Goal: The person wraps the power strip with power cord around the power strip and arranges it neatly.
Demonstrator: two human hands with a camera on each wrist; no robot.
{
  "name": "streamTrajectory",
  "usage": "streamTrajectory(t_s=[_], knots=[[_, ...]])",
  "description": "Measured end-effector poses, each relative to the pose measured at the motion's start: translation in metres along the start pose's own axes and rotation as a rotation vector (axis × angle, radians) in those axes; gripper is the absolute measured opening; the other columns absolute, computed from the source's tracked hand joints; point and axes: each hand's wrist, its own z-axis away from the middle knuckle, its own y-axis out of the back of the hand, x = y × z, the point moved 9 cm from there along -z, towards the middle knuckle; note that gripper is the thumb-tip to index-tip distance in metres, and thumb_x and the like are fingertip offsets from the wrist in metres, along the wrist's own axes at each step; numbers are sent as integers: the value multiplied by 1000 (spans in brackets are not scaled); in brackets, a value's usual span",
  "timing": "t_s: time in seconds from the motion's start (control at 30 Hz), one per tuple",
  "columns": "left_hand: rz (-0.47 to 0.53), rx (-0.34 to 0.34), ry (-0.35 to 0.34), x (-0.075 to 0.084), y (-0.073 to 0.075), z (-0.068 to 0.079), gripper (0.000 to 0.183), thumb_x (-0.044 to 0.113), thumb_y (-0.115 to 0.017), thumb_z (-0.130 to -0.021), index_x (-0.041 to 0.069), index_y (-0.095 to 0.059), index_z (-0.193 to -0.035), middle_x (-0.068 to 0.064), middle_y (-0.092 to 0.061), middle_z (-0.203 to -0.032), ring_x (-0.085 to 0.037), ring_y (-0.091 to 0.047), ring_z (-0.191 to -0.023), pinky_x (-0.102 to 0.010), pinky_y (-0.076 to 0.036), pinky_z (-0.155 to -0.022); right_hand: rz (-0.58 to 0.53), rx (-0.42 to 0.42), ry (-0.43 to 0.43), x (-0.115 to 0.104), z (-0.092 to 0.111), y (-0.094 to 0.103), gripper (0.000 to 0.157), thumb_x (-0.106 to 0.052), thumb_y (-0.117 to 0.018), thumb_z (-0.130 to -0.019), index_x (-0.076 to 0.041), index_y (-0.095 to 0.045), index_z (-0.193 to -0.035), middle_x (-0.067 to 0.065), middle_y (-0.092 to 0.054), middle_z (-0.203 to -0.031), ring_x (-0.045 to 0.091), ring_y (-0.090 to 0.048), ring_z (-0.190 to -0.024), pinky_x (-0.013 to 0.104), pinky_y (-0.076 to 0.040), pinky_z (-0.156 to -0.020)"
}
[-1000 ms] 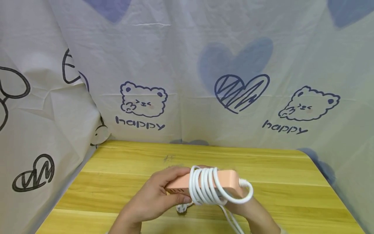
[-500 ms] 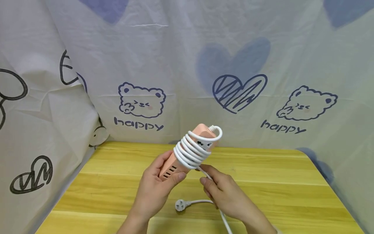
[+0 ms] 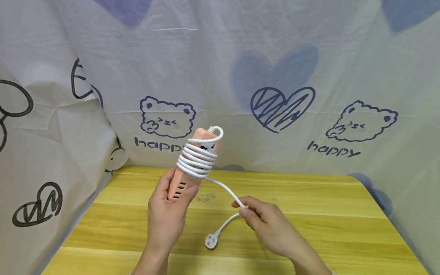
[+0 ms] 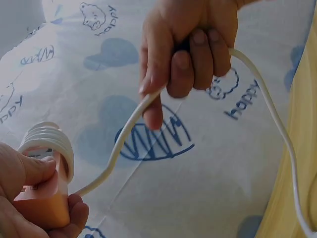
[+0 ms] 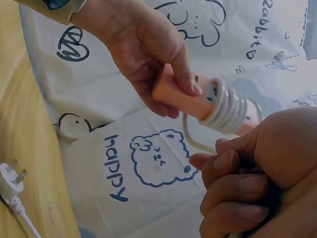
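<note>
A pink power strip (image 3: 177, 185) is held upright and tilted by its lower end in my left hand (image 3: 166, 219), thumb across its front. Several turns of its white cord (image 3: 196, 162) are wound round its upper part. From the coils the cord runs to my right hand (image 3: 271, 225), which pinches it between thumb and forefinger; in the left wrist view the other fingers (image 4: 202, 62) curl in beside the cord. Past that hand the cord leads to a white three-pin plug (image 3: 211, 241). In the right wrist view the plug (image 5: 11, 181) shows its metal pins.
Both hands are over a yellow wood-grain table (image 3: 343, 214). A pale cloth (image 3: 220, 76) printed with hearts and bears hangs behind the table's far edge and along its left side.
The power strip has gone from lying level in both hands to standing upright, then shifted left. My right hand has come away from it with the cord, drawing a length out between them.
</note>
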Motion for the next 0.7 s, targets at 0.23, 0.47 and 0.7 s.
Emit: streamTrajectory(t_s=[0.23, 0.47, 0.7], knots=[[-67, 82, -22, 0, 12, -4, 54, 15, -83, -93, 18, -61, -142, -8, -69, -116, -23, -69, -95, -27, -60, -72, 87, 90, 152, -14, 7, 7, 26, -23, -61, -108, -15, -75, -129, -10, -56, -78, 2, -48, -70, 24, -46, -65], [-266, 67, 7, -6, 9, -7, 55, 19, -84, -93, 24, -62, -143, -7, -73, -121, -21, -68, -92, -28, -57, -71, 154, 117, 392, -34, 16, 4, 24, -12, -67, -104, -13, -77, -125, -14, -53, -73, -5, -45, -63, 18, -45, -53], [-360, 38, 37, -13, 5, -9, 54, 22, -85, -91, 27, -64, -140, -6, -75, -115, -23, -66, -85, -34, -53, -68, 226, 144, 488, -42, 19, 3, 23, -9, -69, -102, -13, -78, -123, -13, -57, -75, -7, -45, -63, 11, -42, -54]])
